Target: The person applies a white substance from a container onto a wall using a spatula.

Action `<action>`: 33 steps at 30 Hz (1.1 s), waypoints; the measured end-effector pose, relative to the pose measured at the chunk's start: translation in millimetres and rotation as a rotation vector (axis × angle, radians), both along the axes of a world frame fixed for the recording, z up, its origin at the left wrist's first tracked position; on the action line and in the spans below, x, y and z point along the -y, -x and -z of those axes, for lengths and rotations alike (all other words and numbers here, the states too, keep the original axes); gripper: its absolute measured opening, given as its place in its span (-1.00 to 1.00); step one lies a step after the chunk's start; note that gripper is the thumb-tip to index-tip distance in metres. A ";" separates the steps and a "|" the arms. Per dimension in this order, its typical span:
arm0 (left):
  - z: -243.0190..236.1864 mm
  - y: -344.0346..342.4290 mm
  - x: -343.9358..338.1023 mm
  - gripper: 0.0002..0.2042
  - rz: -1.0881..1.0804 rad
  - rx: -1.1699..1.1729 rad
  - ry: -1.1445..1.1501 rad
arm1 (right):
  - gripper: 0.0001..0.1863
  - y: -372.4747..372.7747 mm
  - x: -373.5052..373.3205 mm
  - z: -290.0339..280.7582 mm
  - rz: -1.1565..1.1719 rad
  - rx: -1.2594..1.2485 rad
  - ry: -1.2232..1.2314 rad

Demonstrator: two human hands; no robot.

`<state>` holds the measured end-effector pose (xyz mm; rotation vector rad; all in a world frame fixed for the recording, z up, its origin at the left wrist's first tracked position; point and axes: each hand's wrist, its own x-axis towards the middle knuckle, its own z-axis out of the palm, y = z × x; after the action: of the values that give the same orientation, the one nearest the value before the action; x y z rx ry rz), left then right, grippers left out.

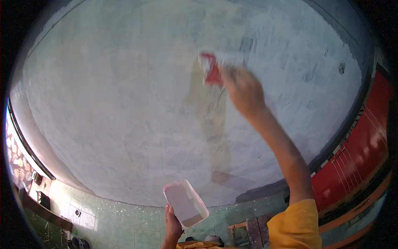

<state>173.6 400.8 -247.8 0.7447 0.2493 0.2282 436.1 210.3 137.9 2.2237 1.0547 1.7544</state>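
My right hand is raised against the pale, patchily painted wall, closed on a red-and-white paint tool, probably a brush, blurred by motion. The tool is at or close to the wall, right of the middle; whether it touches cannot be made out. Low in the view, my left hand grips the left side of a rectangular, pink-rimmed plastic container holding pale grey paint.
A red panel lines the right side. At lower left are a dark ledge and small objects. Green floor tiles with paint spots run along the wall's foot; a wooden piece lies at lower right.
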 end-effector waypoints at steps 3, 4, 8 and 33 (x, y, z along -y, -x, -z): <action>-3.9 -2.5 1.8 -0.47 -0.012 -0.014 0.031 | -0.62 18.0 9.8 66.5 -0.044 0.043 0.063; -10.0 -1.1 1.5 -0.47 0.005 -0.005 -0.012 | -0.62 25.7 10.8 77.4 -0.082 -0.065 0.055; -29.7 -5.4 5.9 -0.47 -0.031 -0.074 -0.177 | -0.65 17.9 29.8 43.1 -0.099 -0.045 -0.082; -50.5 -7.7 -14.9 -0.28 0.022 -0.106 -0.169 | -0.68 156.5 -17.7 293.9 -0.761 -1.830 -1.991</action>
<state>181.3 415.7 -197.3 0.9278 0.3246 0.1906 279.6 228.0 -156.1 -0.9213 0.2352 0.2431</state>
